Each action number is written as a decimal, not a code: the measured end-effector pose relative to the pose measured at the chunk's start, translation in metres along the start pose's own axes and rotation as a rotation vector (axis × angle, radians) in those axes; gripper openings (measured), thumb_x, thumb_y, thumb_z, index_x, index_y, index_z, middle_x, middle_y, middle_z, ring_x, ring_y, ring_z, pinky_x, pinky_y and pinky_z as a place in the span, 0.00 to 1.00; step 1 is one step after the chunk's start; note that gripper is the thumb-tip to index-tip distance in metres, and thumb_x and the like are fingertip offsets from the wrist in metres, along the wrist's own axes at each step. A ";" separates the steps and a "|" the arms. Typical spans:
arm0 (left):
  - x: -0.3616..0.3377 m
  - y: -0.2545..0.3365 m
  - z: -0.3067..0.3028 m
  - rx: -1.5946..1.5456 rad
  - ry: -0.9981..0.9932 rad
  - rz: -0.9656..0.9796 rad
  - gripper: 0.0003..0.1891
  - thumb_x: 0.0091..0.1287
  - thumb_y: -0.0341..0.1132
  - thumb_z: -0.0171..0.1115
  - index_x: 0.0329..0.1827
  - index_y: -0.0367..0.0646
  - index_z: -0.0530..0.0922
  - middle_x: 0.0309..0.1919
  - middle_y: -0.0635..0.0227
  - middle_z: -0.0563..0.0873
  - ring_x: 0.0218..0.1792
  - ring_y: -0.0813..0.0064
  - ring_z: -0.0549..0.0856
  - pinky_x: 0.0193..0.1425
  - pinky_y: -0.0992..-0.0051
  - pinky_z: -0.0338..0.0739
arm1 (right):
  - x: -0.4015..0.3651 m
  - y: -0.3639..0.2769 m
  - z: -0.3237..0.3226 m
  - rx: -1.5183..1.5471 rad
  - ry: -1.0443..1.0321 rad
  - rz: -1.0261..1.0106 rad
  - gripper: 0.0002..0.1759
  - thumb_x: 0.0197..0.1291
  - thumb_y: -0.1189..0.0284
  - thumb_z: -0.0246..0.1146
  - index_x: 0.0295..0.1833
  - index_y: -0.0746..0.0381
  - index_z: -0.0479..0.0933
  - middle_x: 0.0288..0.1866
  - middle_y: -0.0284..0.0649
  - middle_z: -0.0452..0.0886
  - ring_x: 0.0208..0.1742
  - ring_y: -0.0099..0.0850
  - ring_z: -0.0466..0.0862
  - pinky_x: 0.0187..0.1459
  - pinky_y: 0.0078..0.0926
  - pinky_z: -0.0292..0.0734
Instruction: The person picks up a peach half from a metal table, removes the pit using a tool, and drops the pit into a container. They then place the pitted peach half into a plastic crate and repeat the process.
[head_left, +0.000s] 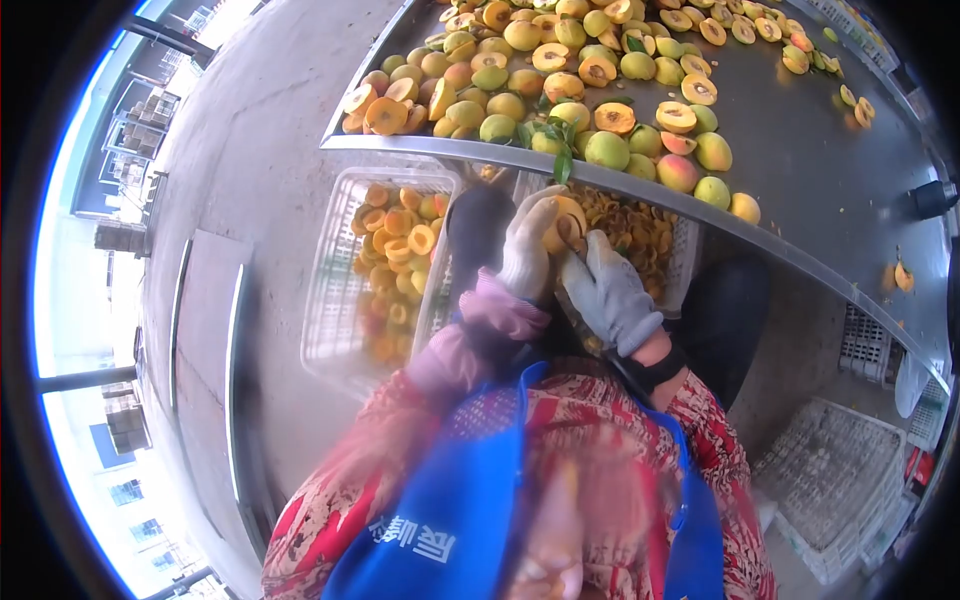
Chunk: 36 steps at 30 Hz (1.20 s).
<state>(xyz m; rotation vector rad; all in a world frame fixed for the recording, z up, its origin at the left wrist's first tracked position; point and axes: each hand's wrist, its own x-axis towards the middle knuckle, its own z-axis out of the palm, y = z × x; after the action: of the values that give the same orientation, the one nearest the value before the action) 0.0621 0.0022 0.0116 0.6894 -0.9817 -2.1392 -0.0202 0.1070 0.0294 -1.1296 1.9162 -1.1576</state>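
My left hand point(527, 245), in a white glove, is wrapped round a cut yellow peach point(567, 222) just below the table's edge. The orange cut side of the fruit faces my right hand point(607, 292), which wears a greyish glove. Its fingers are closed near the peach; a thin dark piece shows between them and the fruit, too small to name. Under both hands stands a crate point(688, 262) full of small brown pieces that look like peach pits. To the left, another white crate point(325, 290) holds pitted orange peach halves point(397, 248).
A metal table point(780, 150) ahead carries many whole and halved peaches point(607, 150) and some leaves; its raised rim point(450, 148) runs just beyond my hands. On the right floor lie stacked crates point(835, 470). A dark round fitting point(932, 200) sits at the table's right.
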 end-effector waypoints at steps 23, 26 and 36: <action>0.030 -0.021 -0.013 0.514 0.299 0.192 0.21 0.71 0.46 0.54 0.49 0.34 0.81 0.37 0.62 0.84 0.36 0.75 0.82 0.42 0.77 0.76 | 0.038 0.009 0.005 0.101 -0.150 0.111 0.28 0.71 0.50 0.49 0.55 0.66 0.73 0.46 0.65 0.80 0.52 0.61 0.78 0.53 0.46 0.74; 0.040 -0.027 -0.022 0.783 0.241 0.401 0.21 0.70 0.46 0.56 0.49 0.34 0.81 0.36 0.61 0.85 0.34 0.73 0.82 0.39 0.75 0.76 | 0.044 0.014 0.003 0.103 -0.218 0.205 0.26 0.70 0.53 0.52 0.54 0.66 0.73 0.46 0.65 0.80 0.52 0.60 0.79 0.54 0.46 0.74; 0.035 -0.010 -0.017 0.341 0.231 -0.453 0.20 0.71 0.47 0.55 0.48 0.36 0.81 0.34 0.62 0.85 0.32 0.70 0.82 0.36 0.73 0.76 | 0.026 0.035 0.007 -0.187 -0.225 0.200 0.24 0.62 0.58 0.59 0.53 0.68 0.74 0.46 0.64 0.80 0.52 0.58 0.80 0.54 0.47 0.75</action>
<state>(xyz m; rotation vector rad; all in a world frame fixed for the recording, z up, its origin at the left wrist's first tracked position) 0.0481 -0.0262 -0.0126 1.4074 -1.1569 -2.2126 -0.0376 0.0898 -0.0074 -1.0849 1.9385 -0.7248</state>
